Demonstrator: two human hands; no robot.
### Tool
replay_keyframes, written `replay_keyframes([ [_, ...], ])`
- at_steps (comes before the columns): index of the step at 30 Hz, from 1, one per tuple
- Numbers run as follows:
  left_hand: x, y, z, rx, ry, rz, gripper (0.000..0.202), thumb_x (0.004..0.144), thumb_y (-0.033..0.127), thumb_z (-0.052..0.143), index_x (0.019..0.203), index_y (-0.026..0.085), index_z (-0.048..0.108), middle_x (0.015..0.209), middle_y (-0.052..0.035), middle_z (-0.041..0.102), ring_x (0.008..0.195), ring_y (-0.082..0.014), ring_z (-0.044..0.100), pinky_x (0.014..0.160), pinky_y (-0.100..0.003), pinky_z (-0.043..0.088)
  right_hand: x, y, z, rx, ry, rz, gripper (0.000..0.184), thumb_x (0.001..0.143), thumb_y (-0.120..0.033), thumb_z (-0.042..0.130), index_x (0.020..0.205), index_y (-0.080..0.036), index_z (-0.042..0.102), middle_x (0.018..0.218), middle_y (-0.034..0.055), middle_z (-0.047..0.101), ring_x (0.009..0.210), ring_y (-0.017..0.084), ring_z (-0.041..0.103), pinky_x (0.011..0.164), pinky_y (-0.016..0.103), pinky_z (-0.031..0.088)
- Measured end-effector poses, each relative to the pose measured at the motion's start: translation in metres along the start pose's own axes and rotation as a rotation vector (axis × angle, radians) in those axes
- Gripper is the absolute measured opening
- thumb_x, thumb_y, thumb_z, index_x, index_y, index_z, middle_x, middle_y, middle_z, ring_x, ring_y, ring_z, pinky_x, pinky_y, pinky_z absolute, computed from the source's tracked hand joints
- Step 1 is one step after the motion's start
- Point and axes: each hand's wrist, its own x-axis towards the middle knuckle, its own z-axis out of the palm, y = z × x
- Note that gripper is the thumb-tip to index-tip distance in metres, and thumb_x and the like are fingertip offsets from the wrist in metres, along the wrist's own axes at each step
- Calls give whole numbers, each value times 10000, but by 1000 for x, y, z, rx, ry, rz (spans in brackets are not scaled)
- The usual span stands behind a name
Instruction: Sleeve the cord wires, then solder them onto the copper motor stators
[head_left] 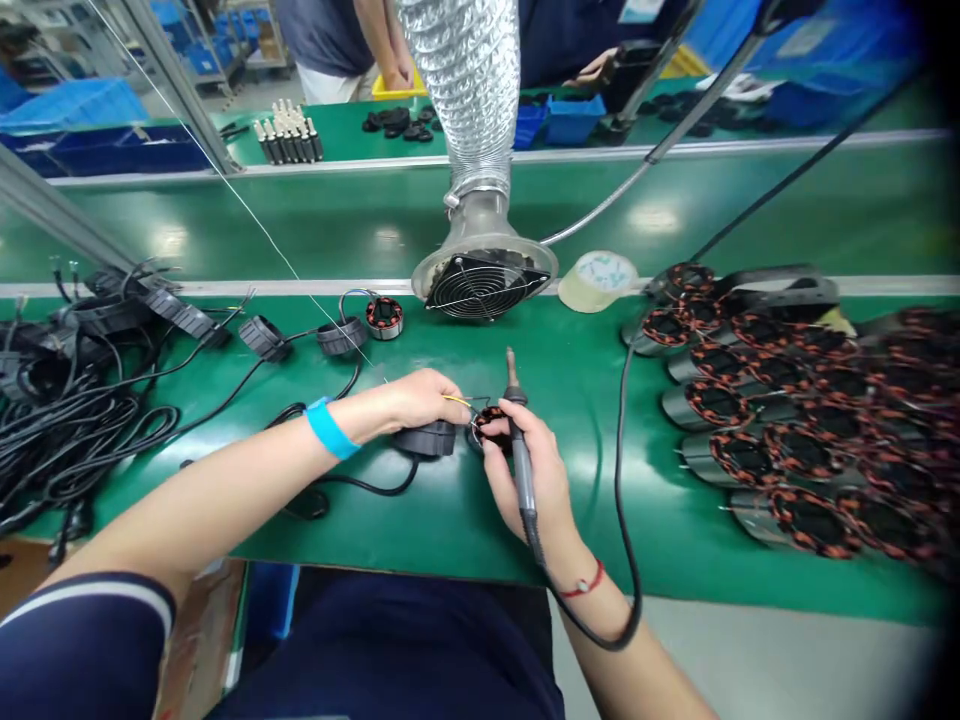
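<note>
Head view, left hand (420, 400) grip pinching yellow wire (457, 400), right hand (536, 480) grip clenched around soldering iron (520, 455).

Green bench mat (420, 520) under cable heap (67, 430), stator rows (787, 420), tape roll (598, 280), fume fan (480, 285).

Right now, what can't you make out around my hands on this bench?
All in the head view:
1. The coil is mostly covered by the right hand and soldering iron, so its wire ends are hidden.
2. The left hand, pinching a yellow wire, hides most of the black housing.
3. The rows of coils at the right blur into the dark edge and can't be counted.
4. The person across the belt is cut off by the top edge.
</note>
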Motion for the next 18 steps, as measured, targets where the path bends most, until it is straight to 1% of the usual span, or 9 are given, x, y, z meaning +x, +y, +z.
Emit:
replay_keyframes([
  [3,8,2,4,2,-44,74,245,635,286,732,545,135,562,485,63,452,484,-64,337,499,-229,231,-11,-3,15,-64,101,56,461,837,-168,506,1292,-218,452,982,63,646,973,230,607,925,465,485],
  [6,12,2,0,35,-86,127,302,647,336,756,536,128,567,495,56,460,503,-66,338,508,-231,230,-15,-4,23,-83,180,148,480,840,-194,506,1313,-205,424,1067,91,630,1012,237,601,944,480,482],
  [7,12,2,-2,41,-84,139,307,666,358,745,556,129,574,507,54,464,511,-68,341,509,-230,231,-15,-5,23,-77,181,174,492,837,-210,516,1319,-207,415,1113,100,623,1048,242,593,963,488,472],
  [9,13,-1,-8,42,-60,167,289,725,370,687,598,135,578,520,55,451,513,-72,338,504,-228,233,-12,-4,21,-48,136,215,535,807,-247,569,1318,-212,414,1226,119,593,1163,268,549,1026,517,420],
  [11,14,-4,-11,32,-35,191,220,775,311,596,638,139,584,518,54,430,498,-73,335,494,-224,237,-5,-2,18,-8,73,237,562,769,-273,620,1299,-217,439,1300,125,567,1234,286,511,1066,525,380],
  [12,14,-6,-12,25,-31,203,189,780,274,557,651,139,584,514,54,422,487,-72,335,489,-219,242,-1,1,17,11,49,240,553,763,-282,630,1284,-221,455,1289,120,581,1221,283,526,1060,515,389],
  [14,12,-8,-13,24,-37,214,158,767,229,513,658,136,582,508,53,417,463,-67,337,479,-210,255,7,6,16,43,27,240,504,784,-300,616,1263,-232,472,1190,97,643,1122,254,599,1007,475,448],
  [16,9,-11,-10,29,-69,205,146,748,213,504,672,130,596,520,44,455,451,-64,367,477,-201,284,12,13,19,74,30,247,453,811,-315,590,1243,-236,475,1067,74,682,997,223,652,934,432,502],
  [18,5,-15,-3,51,-116,182,147,735,209,516,683,122,623,538,26,514,453,-68,416,484,-199,321,15,18,23,110,34,264,431,819,-316,575,1229,-233,471,1008,65,688,939,207,668,898,409,521],
])
